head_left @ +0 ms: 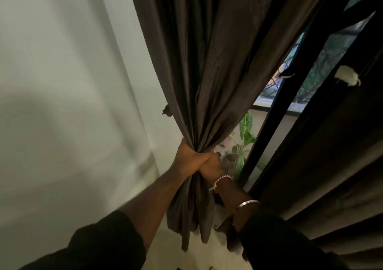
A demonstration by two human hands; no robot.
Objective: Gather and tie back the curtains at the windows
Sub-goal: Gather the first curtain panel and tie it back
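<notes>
- Dark curtain [209, 62] hangs beside the white wall [62, 83], bunched tight at its waist.
- Left hand [189, 157] grips the gathered folds.
- Right hand [211, 163] clamps the same bunch, touching the left.
- Window frame [290, 95] stands just right.

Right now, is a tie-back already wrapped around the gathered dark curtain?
No: only the left hand and the right hand grip the bunched dark curtain, and no band or cord shows around it.
</notes>
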